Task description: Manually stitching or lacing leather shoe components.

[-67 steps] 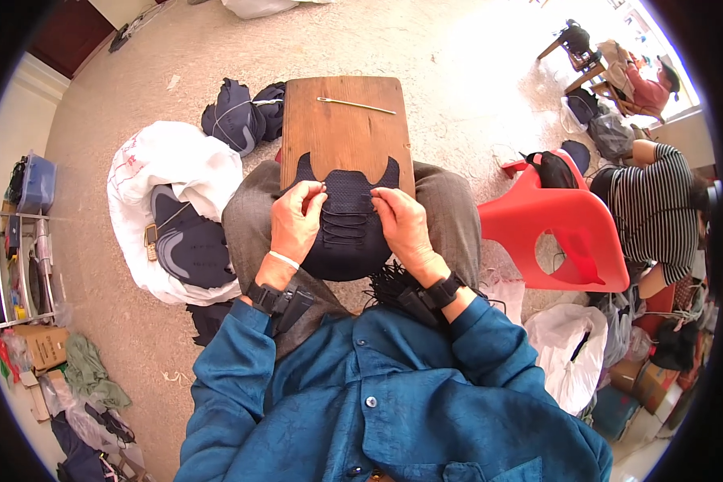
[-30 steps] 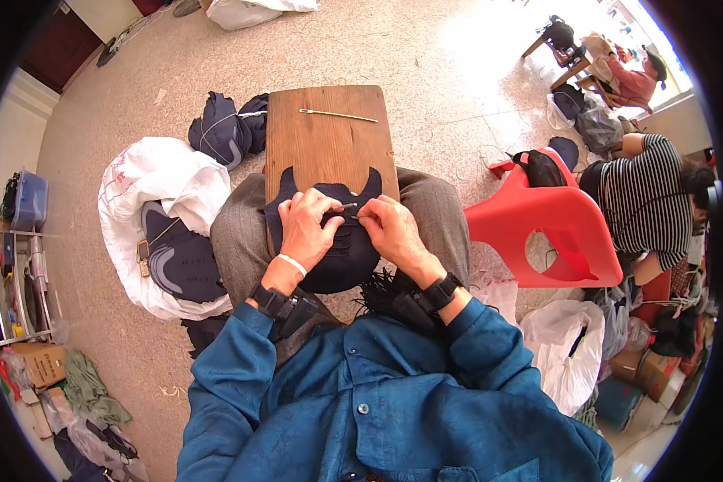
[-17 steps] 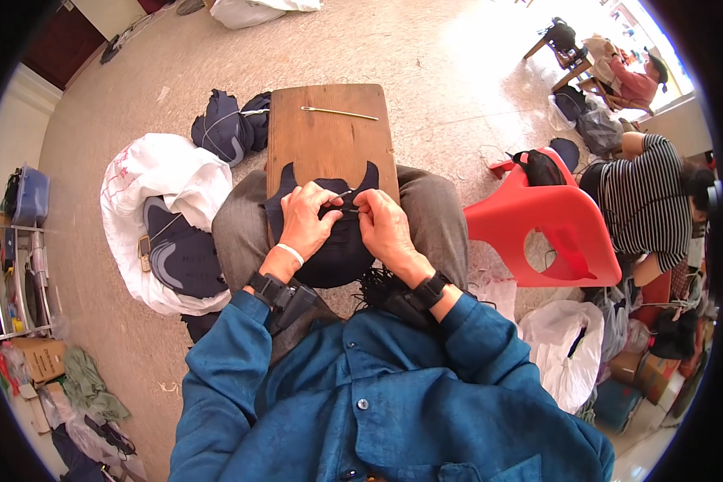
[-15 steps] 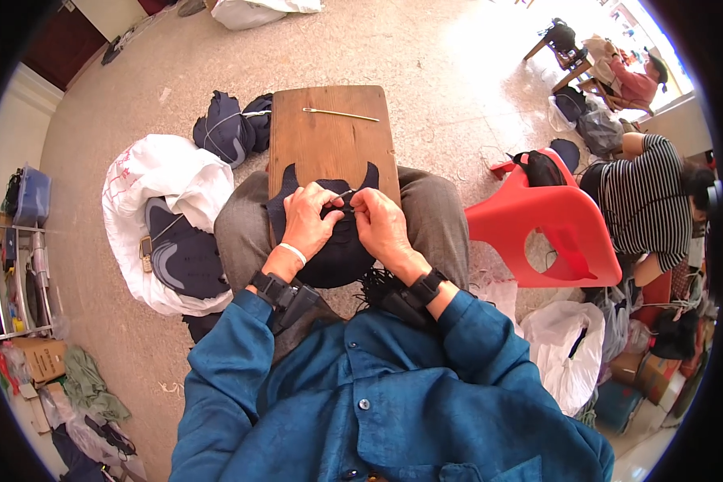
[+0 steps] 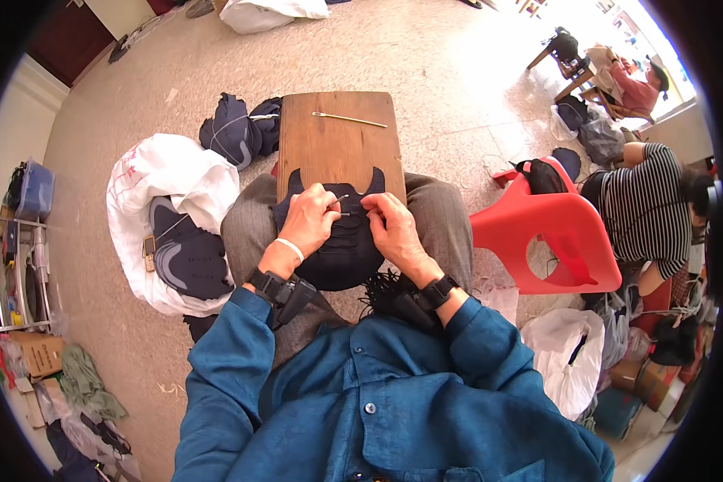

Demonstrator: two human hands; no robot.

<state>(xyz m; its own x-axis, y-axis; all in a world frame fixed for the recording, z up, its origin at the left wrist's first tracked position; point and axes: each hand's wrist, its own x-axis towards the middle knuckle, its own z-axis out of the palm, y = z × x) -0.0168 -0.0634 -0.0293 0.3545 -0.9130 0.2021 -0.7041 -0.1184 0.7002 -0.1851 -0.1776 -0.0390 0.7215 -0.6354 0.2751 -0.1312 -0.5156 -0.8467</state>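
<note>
A dark navy shoe upper (image 5: 341, 265) lies over the near end of a wooden board (image 5: 337, 149) between my knees. Several rows of dark lacing cross its middle, and two pointed flaps reach up onto the board. My left hand (image 5: 309, 218) is closed at the upper's left side, pinching a thin, greyish, pointed tool (image 5: 342, 198) whose tip shows past the fingers. Across a small gap, my right hand (image 5: 395, 229) has its thumb and fingers pinched together over the right side. What it holds is too small to make out. A long thin needle (image 5: 349, 120) rests farther up the board.
At left, a white sack (image 5: 128, 233) holds stacked dark shoe uppers (image 5: 197, 261); a tied dark bundle (image 5: 231, 132) lies beyond it. A red plastic stool (image 5: 498, 229) stands at right, near a person in a striped top (image 5: 647, 189). A white plastic bag (image 5: 566, 349) is lower right.
My hands have drawn apart, the right one moving right and slightly down. The pointed tool's tip now shows between them. The whole view has shifted slightly.
</note>
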